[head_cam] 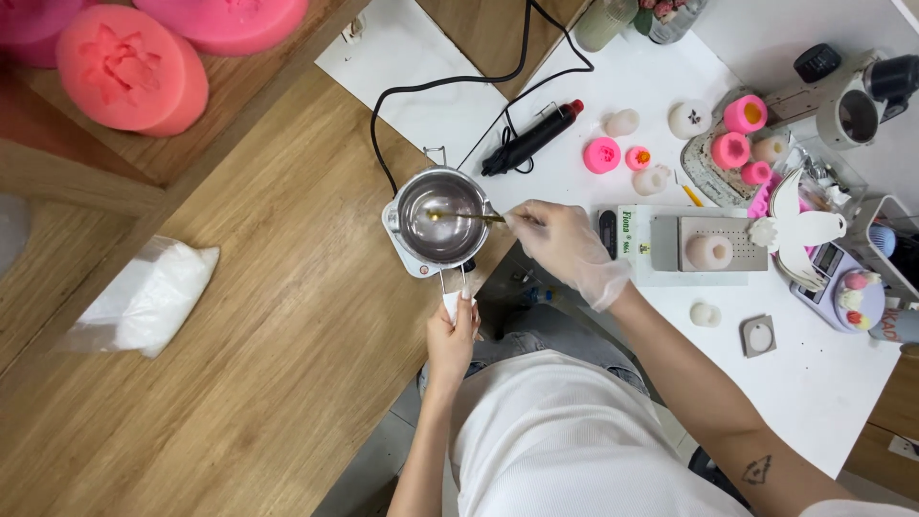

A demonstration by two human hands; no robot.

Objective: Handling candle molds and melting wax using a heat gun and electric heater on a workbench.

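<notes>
The wooden surface (287, 316) meets a white surface (814, 383) at a corner, and the person sits at that corner so both are in reach. Large pink moulds (129, 67) sit on a raised shelf at the far left edge, and a clear bag of white flakes (148, 297) lies below them. A small pot (442, 215) stands on a hotplate (407, 254) at the wooden surface's near edge. The left hand (452, 335) is closed around the pot's wrapped handle (452, 302), apparently steadying it. The gloved right hand (565, 244) pinches a thin stirrer (464, 216), its tip dipped in the pot. Small moulds (603, 155) lie beyond.
</notes>
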